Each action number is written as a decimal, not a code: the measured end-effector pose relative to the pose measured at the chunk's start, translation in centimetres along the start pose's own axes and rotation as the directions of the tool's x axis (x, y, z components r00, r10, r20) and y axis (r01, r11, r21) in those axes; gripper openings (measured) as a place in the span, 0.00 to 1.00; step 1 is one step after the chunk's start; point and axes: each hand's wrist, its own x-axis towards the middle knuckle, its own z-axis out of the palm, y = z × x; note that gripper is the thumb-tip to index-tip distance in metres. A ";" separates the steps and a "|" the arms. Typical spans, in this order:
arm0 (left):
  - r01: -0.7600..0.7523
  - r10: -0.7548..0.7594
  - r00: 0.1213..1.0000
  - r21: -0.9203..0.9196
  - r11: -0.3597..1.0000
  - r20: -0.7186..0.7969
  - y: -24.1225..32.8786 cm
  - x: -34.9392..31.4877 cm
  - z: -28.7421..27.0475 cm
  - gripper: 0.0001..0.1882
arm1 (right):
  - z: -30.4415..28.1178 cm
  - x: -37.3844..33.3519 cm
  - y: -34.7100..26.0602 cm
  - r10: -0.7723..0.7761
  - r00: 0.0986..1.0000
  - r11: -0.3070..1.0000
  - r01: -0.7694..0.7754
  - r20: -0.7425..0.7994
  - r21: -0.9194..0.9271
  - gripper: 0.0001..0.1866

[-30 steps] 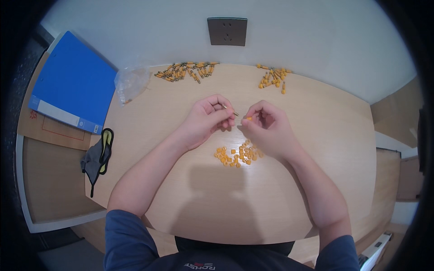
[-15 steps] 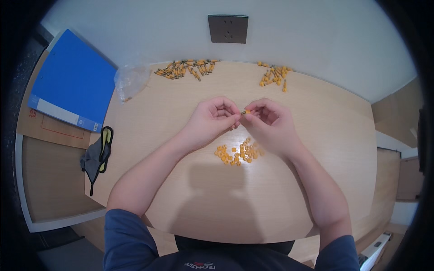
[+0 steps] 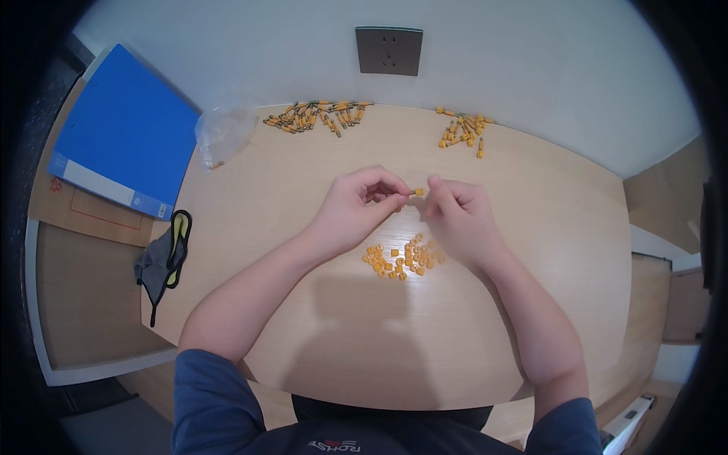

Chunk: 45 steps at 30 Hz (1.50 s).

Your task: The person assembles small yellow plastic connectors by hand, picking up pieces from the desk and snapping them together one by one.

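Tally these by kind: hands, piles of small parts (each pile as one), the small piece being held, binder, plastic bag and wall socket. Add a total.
Hands: 2 (left hand, right hand)
Piles: 3 (far-left pile, far-right pile, near pile)
Held yellow-capped piece: 1
Blue binder: 1
Clear plastic bag: 1
Wall socket: 1
Total: 9

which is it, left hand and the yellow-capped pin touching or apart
Touching. The head view shows the left hand pinching the yellow-capped pin, with its capped end sticking out toward the right.
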 end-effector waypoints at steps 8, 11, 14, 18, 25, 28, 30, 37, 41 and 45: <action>-0.042 0.045 0.998 0.072 0.997 -0.034 -0.3 -0.1 -0.2 0.05 | 1.6 -0.2 -0.7 -0.277 0.955 0.944 0.291 -0.103 0.158 0.31; -0.010 0.015 0.999 0.096 0.995 -0.052 0.2 0.0 0.1 0.05 | 1.6 -0.2 -0.7 -0.285 0.955 0.944 0.295 -0.086 0.147 0.30; -0.035 0.038 0.999 0.078 0.996 -0.039 0.0 -0.1 0.1 0.05 | 1.5 0.1 0.0 -0.128 0.983 0.961 0.155 -0.133 0.227 0.28; -0.017 0.020 0.998 0.042 0.999 -0.065 0.1 0.0 0.0 0.05 | 1.2 0.0 -0.4 -0.103 0.989 0.978 0.120 -0.107 0.168 0.26; -0.002 -0.001 0.997 -0.036 0.999 -0.072 0.0 0.0 0.0 0.06 | 1.8 -0.5 -0.5 -0.282 0.956 0.956 0.286 -0.076 0.059 0.33; 0.002 -0.004 0.997 -0.022 1.000 -0.076 0.3 0.0 -0.1 0.06 | 1.7 -0.2 -0.3 -0.256 0.965 0.963 0.260 -0.053 0.069 0.34; 0.000 -0.003 0.997 -0.040 0.999 -0.073 0.1 0.0 -0.1 0.06 | 1.1 0.0 -0.3 -0.136 0.990 0.960 0.143 -0.047 0.241 0.33; 0.012 -0.015 0.996 -0.042 0.999 -0.087 0.6 -0.1 -0.1 0.06 | 1.8 -0.4 -0.7 -0.238 0.970 0.970 0.241 -0.052 0.044 0.27; -0.020 0.015 0.999 -0.105 0.994 -0.052 0.1 0.0 -0.1 0.06 | 1.8 -0.4 -0.7 -0.252 0.966 0.966 0.254 -0.048 0.042 0.25; -0.036 0.034 0.999 -0.054 0.998 -0.028 -0.1 0.1 -0.1 0.07 | 1.5 -0.1 -0.4 -0.086 0.996 0.939 0.090 -0.027 0.331 0.24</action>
